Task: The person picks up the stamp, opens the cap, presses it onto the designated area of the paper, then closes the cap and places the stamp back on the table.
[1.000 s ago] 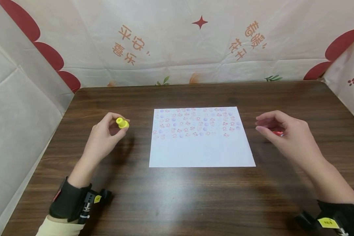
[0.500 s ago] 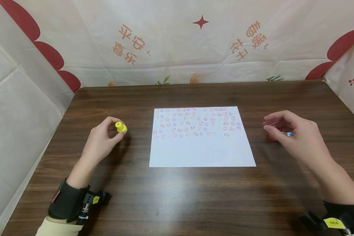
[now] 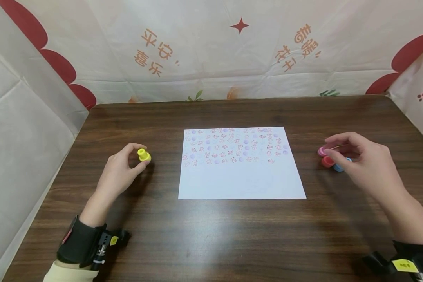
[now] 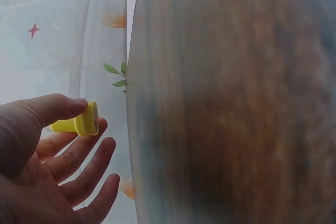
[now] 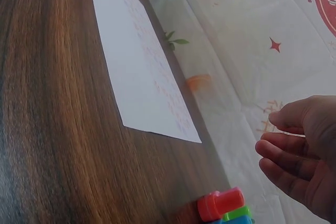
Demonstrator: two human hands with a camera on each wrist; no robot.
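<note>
A yellow stamp (image 3: 143,155) is pinched between the thumb and fingers of my left hand (image 3: 118,170), held over the table left of the paper. In the left wrist view the stamp (image 4: 87,119) lies sideways, its marked face turned right, with the other fingers spread below. My right hand (image 3: 366,164) hovers with bent, relaxed fingers and nothing in its grasp. Under and beside its thumb stand a pink stamp (image 3: 321,151), a red stamp (image 3: 327,161) and a blue stamp (image 3: 338,167), partly covered by the hand. A green stamp (image 5: 237,214) shows in the right wrist view.
A white sheet of paper (image 3: 239,182) lies mid-table, its far half covered in rows of small red and purple stamp prints. Behind the brown wooden table (image 3: 211,235) hangs a white patterned cloth (image 3: 204,47), which also runs along both sides.
My right hand has drifted right, uncovering the pink, red and blue stamps. My left hand has shifted slightly left and nearer, still pinching the yellow stamp. The paper has stayed put.
</note>
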